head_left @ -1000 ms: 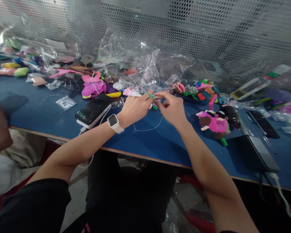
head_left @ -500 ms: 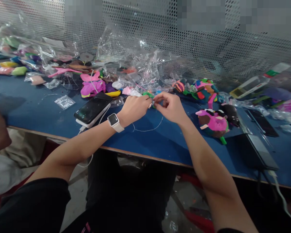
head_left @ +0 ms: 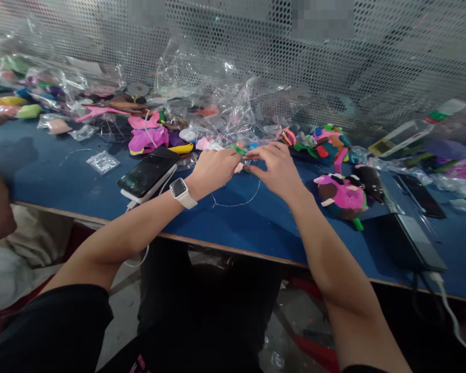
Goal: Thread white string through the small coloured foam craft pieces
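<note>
A phone (head_left: 146,173) lies near the table's (head_left: 46,171) front edge. The left hand (head_left: 213,168) and right hand (head_left: 277,168), mid-table, are pinched on a green piece (head_left: 238,150); its thread (head_left: 236,202) could be snagged and pulled loose.

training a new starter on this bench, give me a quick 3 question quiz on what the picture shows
1. True or false: the left hand and the right hand meet fingertip to fingertip over the blue table.
2. What lies just left of the white smartwatch? A) scissors B) a black phone on a white power bank C) a cup
3. Fill in: a thin loop of ____ lies on the table below the hands.

Key
1. True; they pinch a small green piece between them.
2. B, the phone.
3. Wire or thread; which one is unclear.
</note>
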`<control>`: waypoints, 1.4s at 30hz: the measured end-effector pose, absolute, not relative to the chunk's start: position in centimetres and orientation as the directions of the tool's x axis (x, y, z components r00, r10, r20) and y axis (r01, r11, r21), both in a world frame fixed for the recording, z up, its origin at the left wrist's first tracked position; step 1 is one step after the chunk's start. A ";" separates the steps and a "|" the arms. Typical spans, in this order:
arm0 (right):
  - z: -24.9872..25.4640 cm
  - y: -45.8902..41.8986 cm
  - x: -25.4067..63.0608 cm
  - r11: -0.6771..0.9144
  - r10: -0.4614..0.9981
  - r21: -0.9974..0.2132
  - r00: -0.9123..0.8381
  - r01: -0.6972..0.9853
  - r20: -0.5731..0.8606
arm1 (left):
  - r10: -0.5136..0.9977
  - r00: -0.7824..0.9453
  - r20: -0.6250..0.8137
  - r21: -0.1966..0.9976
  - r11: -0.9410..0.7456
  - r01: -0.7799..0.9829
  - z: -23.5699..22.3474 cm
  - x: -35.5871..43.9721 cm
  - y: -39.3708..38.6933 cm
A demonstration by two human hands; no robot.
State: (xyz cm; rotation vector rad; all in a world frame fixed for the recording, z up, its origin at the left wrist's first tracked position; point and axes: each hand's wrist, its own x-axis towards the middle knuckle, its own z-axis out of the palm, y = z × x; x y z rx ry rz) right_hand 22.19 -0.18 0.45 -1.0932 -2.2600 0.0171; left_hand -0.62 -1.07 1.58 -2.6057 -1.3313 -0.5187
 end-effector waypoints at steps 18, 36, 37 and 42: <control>0.6 0.0 20.9 0.388 0.916 -0.890 -0.209 0.240 0.343 | 0.647 0.605 0.464 -0.026 -0.673 0.739 1.3 -0.7 -0.7; -0.1 0.1 20.4 0.293 0.952 -0.941 -0.143 0.168 0.271 | 0.484 0.749 0.453 -0.173 -0.776 0.606 1.2 -0.7 -0.9; 0.1 -0.1 20.4 0.361 0.932 -0.903 -0.120 0.234 0.342 | 0.507 0.735 0.450 -0.166 -0.762 0.626 1.3 -0.7 -0.9; 0.9 -1.4 20.1 0.690 0.659 -0.497 -0.173 0.526 0.732 | 0.589 0.681 0.436 -0.131 -0.707 0.695 1.6 -0.8 -0.7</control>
